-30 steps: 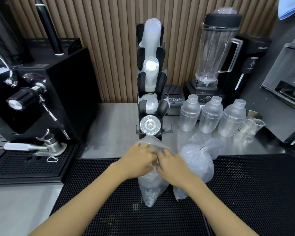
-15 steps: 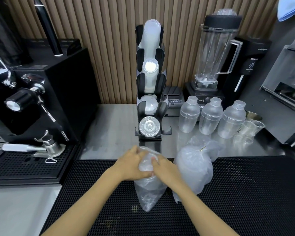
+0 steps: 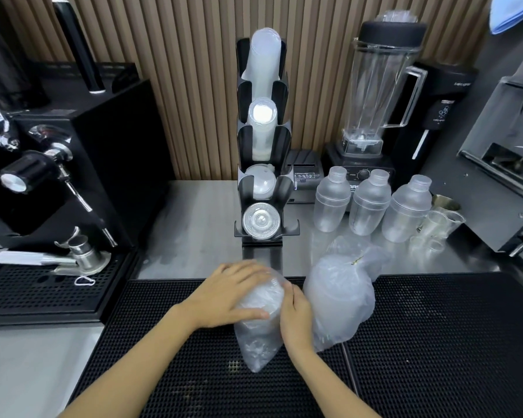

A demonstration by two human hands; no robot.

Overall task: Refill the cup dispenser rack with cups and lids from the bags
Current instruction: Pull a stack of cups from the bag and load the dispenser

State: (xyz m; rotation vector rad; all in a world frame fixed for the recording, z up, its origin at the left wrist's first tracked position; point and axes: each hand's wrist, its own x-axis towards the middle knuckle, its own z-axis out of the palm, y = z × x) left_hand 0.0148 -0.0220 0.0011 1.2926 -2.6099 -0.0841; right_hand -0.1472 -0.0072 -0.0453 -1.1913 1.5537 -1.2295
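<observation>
1. hands on the nearer bag (image 3: pixel 258 330) — left hand (image 3: pixel 224 297) curls over its top and left side, right hand (image 3: pixel 296 318) grips its right side; it stands on the black mat (image 3: pixel 435 342) near the mat's far edge, just in front of the dispenser rack (image 3: pixel 264 188).
2. step in hand, as i judge it: getting this bag open.
3. next move calls for freeing the stack inside — the second bag (image 3: pixel 341 297) sits tied, just to the right.
</observation>
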